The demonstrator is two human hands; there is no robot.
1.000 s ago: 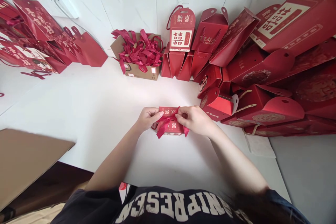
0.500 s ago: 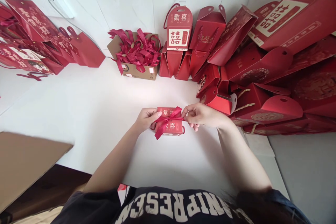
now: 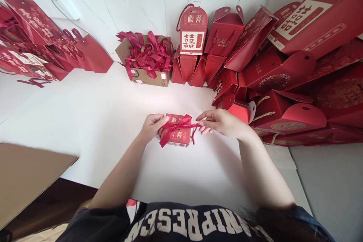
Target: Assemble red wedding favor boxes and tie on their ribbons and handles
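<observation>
In front of me on the white table is a small red gift box [image 3: 183, 136] printed with pale Chinese characters. A dark pink ribbon [image 3: 184, 120] is tied in a bow across its top. My left hand [image 3: 153, 125] grips the box's left edge, thumb on top and fingers down the side, close to one loop. My right hand [image 3: 217, 123] pinches the ribbon's right end between thumb and forefinger, drawn out past the box. A thin red cord handle [image 3: 194, 136] hangs at the box's right side.
At the back, a cardboard box [image 3: 153, 77] holds many pink ribbons [image 3: 147, 55]. Beside it stands an upright red box [image 3: 193, 30] with a white label. Red gift boxes [image 3: 283, 109] are piled on the right, and red bags [image 3: 95, 55] stand at the left. A cardboard flap [image 3: 34, 174] lies front left.
The gift box has shifted slightly left with my left hand. The ribbon's right end now stretches farther from the box, and my right hand's fingers have straightened somewhat.
</observation>
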